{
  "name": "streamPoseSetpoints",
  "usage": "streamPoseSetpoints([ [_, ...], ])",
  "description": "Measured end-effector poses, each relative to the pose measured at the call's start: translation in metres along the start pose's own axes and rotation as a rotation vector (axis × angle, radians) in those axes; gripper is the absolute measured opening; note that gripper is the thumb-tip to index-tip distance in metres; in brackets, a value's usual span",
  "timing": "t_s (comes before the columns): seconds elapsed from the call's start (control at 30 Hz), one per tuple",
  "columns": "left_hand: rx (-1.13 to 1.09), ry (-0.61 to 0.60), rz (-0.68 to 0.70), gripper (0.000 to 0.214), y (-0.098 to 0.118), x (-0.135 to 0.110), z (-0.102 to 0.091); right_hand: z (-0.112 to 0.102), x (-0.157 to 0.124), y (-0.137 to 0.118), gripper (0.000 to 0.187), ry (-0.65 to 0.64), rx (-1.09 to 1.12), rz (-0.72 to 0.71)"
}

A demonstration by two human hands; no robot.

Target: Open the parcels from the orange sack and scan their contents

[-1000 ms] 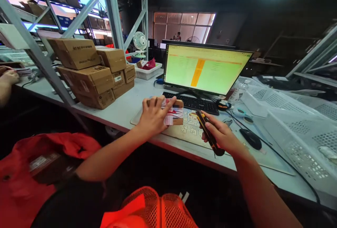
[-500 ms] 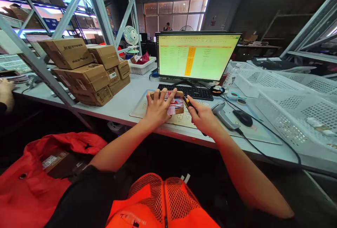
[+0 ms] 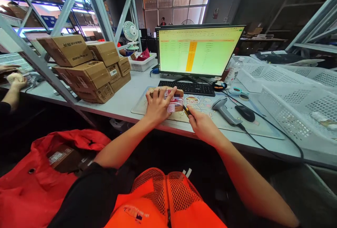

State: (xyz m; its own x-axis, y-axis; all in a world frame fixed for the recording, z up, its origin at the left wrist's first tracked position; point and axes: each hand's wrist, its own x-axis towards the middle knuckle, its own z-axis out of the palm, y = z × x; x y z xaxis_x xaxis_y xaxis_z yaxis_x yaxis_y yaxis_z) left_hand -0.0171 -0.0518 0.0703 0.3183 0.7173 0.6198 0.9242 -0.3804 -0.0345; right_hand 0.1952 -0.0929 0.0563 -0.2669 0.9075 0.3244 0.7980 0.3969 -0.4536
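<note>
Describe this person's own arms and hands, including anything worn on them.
The left hand and right hand are both ungloved, with no watch or ring that I can make out. Both forearms are bare. A plain black sleeve covers the upper left arm, ending near the elbow; the right sleeve is lost in shadow.

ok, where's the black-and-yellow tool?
Head view, just right of centre: the tool is in the right hand, its tip by the right end of the taped box.

An orange vest (image 3: pixel 158 205) (partly mesh) accompanies a black sleeve (image 3: pixel 86 194).
</note>
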Motion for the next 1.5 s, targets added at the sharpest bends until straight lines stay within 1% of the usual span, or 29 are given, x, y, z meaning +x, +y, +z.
streamPoseSetpoints([
  [0.07, -0.028, 0.023, -0.061, 0.087, -0.012, 0.002, -0.005, -0.007, -0.005, 0.002, 0.053, 0.016, 0.049, -0.019],
  [0.13, -0.092, 0.095, -0.161, 0.097, -0.032, 0.0, -0.01, -0.02, -0.011, 0.005, 0.054, 0.023, 0.128, -0.006],
  [0.2, -0.224, 0.189, -0.21, 0.11, -0.056, -0.008, -0.012, -0.034, -0.018, 0.011, 0.058, 0.043, 0.213, 0.068],
  [0.27, -0.396, 0.248, -0.178, 0.12, -0.08, -0.024, -0.009, -0.044, -0.022, 0.021, 0.065, 0.08, 0.279, 0.165],
  [0.33, -0.53, 0.25, -0.139, 0.123, -0.096, -0.045, -0.002, -0.048, -0.022, 0.032, 0.069, 0.099, 0.324, 0.223],
  [0.4, -0.594, 0.228, -0.144, 0.122, -0.107, -0.064, 0.006, -0.046, -0.019, 0.04, 0.071, 0.083, 0.366, 0.239],
  [0.47, -0.619, 0.189, -0.17, 0.12, -0.112, -0.078, 0.012, -0.04, -0.014, 0.045, 0.072, 0.059, 0.394, 0.237],
  [0.57, -0.643, 0.127, -0.188, 0.117, -0.117, -0.091, 0.016, -0.03, -0.004, 0.048, 0.074, 0.025, 0.408, 0.244],
  [0.63, -0.627, 0.108, -0.192, 0.118, -0.12, -0.095, 0.016, -0.026, 0.002, 0.047, 0.075, 0.015, 0.427, 0.236],
  [0.7, -0.569, 0.115, -0.184, 0.12, -0.12, -0.096, 0.012, -0.023, 0.006, 0.044, 0.075, 0.013, 0.451, 0.213],
  [0.8, -0.456, 0.16, -0.147, 0.12, -0.11, -0.084, -0.006, -0.026, 0.01, 0.032, 0.073, 0.03, 0.479, 0.191],
  [0.87, -0.382, 0.177, -0.115, 0.118, -0.096, -0.064, -0.024, -0.033, 0.013, 0.021, 0.068, 0.064, 0.517, 0.165],
  [0.93, -0.333, 0.158, -0.071, 0.116, -0.077, -0.036, -0.039, -0.041, 0.017, 0.011, 0.061, 0.127, 0.566, 0.126],
  [1.0, -0.349, 0.123, -0.012, 0.11, -0.057, -0.004, -0.046, -0.05, 0.023, 0.003, 0.054, 0.202, 0.61, 0.099],
  [1.03, -0.387, 0.117, 0.012, 0.107, -0.048, 0.01, -0.045, -0.053, 0.026, 0.001, 0.052, 0.246, 0.62, 0.093],
  [1.1, -0.513, 0.14, 0.035, 0.105, -0.036, 0.031, -0.034, -0.059, 0.031, -0.003, 0.05, 0.328, 0.607, 0.08],
  [1.13, -0.601, 0.16, 0.038, 0.107, -0.034, 0.037, -0.025, -0.062, 0.033, -0.004, 0.049, 0.362, 0.585, 0.071],
  [1.2, -0.829, 0.171, 0.046, 0.116, -0.035, 0.042, 0.002, -0.066, 0.037, -0.005, 0.047, 0.393, 0.529, 0.052],
  [1.23, -0.963, 0.142, 0.05, 0.121, -0.039, 0.042, 0.018, -0.067, 0.038, -0.006, 0.046, 0.378, 0.498, 0.041],
  [1.27, -1.101, 0.085, 0.055, 0.125, -0.044, 0.042, 0.036, -0.068, 0.04, -0.007, 0.045, 0.349, 0.466, 0.027],
  [1.33, -1.341, -0.086, 0.041, 0.127, -0.056, 0.041, 0.072, -0.069, 0.045, -0.009, 0.043, 0.269, 0.398, -0.006],
  [1.37, -1.419, -0.169, 0.028, 0.125, -0.062, 0.042, 0.088, -0.069, 0.049, -0.009, 0.043, 0.234, 0.366, -0.023],
  [1.43, -1.466, -0.288, 0.004, 0.118, -0.071, 0.045, 0.112, -0.067, 0.058, -0.008, 0.044, 0.212, 0.309, -0.05],
  [1.5, -1.355, -0.265, -0.042, 0.111, -0.076, 0.052, 0.125, -0.065, 0.071, -0.003, 0.046, 0.244, 0.243, -0.082],
])
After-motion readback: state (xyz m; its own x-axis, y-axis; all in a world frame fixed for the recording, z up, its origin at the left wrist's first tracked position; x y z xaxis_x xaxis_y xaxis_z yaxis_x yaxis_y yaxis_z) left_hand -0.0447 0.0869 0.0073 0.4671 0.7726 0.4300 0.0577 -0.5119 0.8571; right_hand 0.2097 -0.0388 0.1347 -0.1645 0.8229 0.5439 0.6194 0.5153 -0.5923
